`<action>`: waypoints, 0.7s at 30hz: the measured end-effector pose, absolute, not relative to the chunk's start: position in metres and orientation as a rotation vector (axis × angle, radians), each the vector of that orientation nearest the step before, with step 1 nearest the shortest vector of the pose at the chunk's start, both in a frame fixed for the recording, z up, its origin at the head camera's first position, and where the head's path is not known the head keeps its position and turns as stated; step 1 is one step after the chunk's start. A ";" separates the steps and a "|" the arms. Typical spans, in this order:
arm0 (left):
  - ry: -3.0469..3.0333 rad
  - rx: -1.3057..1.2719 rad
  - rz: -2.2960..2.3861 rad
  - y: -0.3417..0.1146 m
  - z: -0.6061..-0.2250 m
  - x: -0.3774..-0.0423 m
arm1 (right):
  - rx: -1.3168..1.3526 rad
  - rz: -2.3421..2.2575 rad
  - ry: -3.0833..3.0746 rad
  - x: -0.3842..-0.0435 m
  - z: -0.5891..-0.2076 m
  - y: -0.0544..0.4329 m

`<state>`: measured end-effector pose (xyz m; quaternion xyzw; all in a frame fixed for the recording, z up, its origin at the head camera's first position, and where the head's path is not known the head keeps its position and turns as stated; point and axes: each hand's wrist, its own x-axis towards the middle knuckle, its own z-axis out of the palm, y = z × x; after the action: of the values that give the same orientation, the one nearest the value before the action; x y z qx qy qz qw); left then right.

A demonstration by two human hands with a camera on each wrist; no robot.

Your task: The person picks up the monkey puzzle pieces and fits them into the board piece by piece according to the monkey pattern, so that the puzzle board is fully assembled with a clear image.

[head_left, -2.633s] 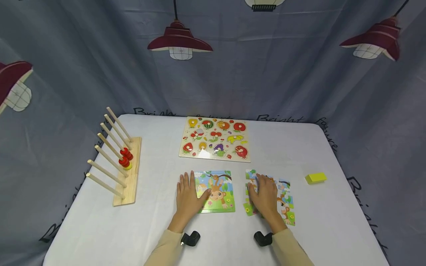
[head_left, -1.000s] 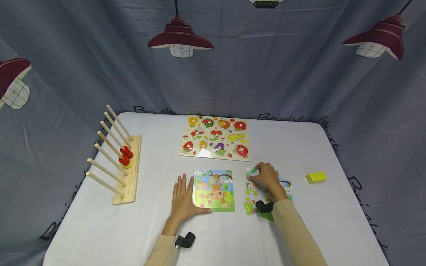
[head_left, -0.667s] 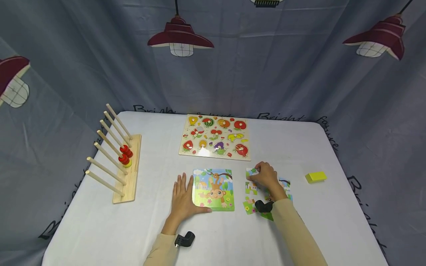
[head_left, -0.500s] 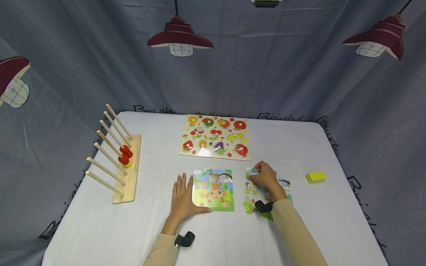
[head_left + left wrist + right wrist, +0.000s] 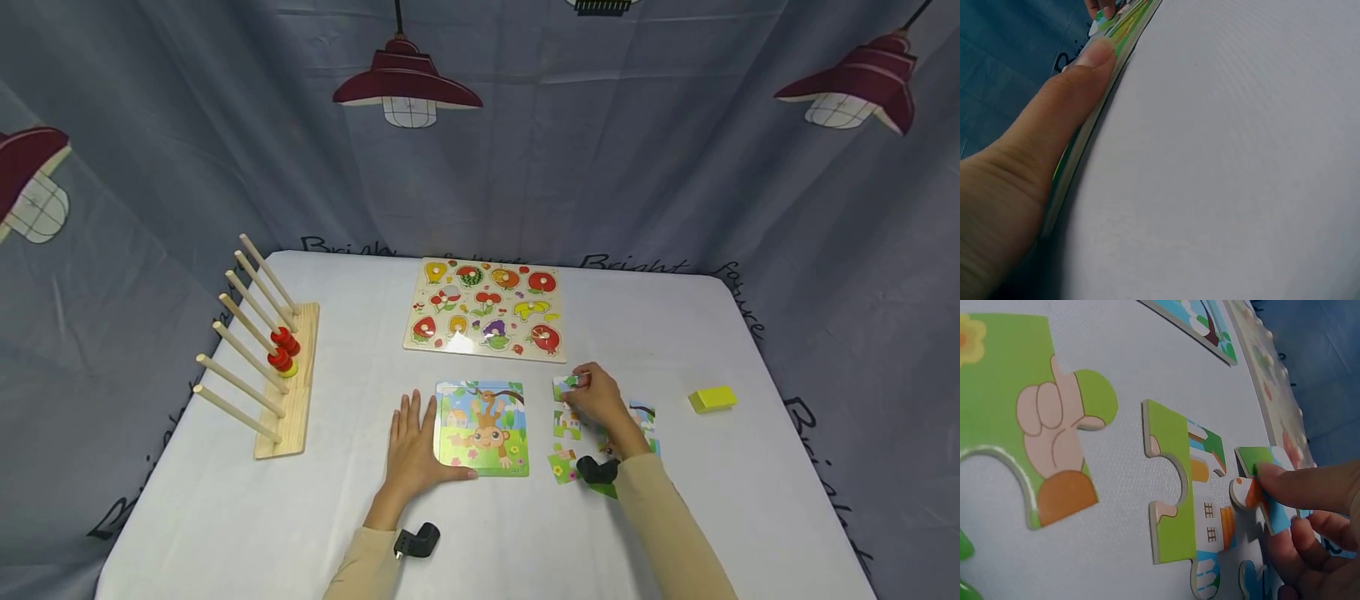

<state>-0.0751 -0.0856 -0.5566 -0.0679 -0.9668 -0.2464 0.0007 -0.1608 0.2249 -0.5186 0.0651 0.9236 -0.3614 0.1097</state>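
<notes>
In the head view my left hand (image 5: 411, 454) lies beside the monkey puzzle board (image 5: 483, 429), fingers straight along its left side and thumb at its near edge. The left wrist view has the thumb (image 5: 1063, 100) resting along the board's rim (image 5: 1067, 175). My right hand (image 5: 600, 396) pinches a green-and-blue jigsaw piece (image 5: 562, 386) at the far left of the loose pieces. Up close in the right wrist view, the thumb lies on that piece (image 5: 1255, 455), which tilts off the cloth. Nearby lie a house piece (image 5: 567, 425) and a flower piece (image 5: 561, 467); my right forearm hides others.
Behind the board lies a fruit peg puzzle (image 5: 483, 310). A wooden peg rack (image 5: 300, 408) with a few red and yellow beads stands at left. At right sits a yellow block (image 5: 712, 400). White cloth (image 5: 510, 542) covers the table; a grey curtain (image 5: 600, 183) hangs behind.
My right hand moved from over the loose pieces to the far-left piece, and its edge has now tilted up slightly. Earlier, my left hand slid left and its thumb dropped to the board's near edge.
</notes>
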 end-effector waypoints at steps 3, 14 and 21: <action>-3.046 -0.210 -0.766 -0.086 -0.558 -0.075 | 0.205 -1.145 2.691 -0.159 -0.519 0.225; -3.026 -0.217 -0.751 -0.085 -0.556 -0.074 | 0.229 -1.395 2.561 -0.154 -0.522 0.219; -3.026 -0.218 -0.742 -0.086 -0.555 -0.074 | 0.163 -1.543 2.405 -0.150 -0.521 0.187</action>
<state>-0.0742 -0.0855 -0.5551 -0.0697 -0.9688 -0.2377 0.0093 -0.1499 0.1875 -0.5214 0.0564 0.8321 -0.5340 0.1391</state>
